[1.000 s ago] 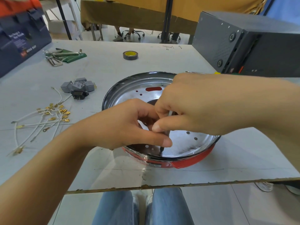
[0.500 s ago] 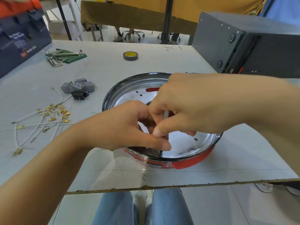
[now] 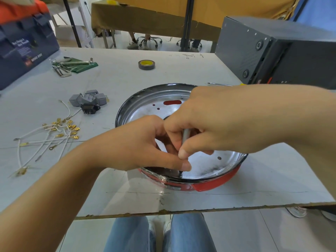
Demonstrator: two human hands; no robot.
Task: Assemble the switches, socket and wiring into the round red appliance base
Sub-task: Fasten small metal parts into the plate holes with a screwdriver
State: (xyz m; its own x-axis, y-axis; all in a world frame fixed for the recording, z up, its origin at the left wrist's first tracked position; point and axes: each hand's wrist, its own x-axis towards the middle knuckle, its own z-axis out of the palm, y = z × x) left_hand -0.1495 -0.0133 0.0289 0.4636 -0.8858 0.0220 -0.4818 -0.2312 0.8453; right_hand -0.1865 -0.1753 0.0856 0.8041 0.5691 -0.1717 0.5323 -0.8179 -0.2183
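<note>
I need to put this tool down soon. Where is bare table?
Bare table lies between the tape roll and the grey box, and right of the red base toward the near edge. Left is crowded: wires and switches.

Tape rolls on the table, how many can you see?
1. A single roll of tape with a yellow core lies flat at the far middle of the table, beyond the red appliance base. Others may be hidden behind the arms.
</note>
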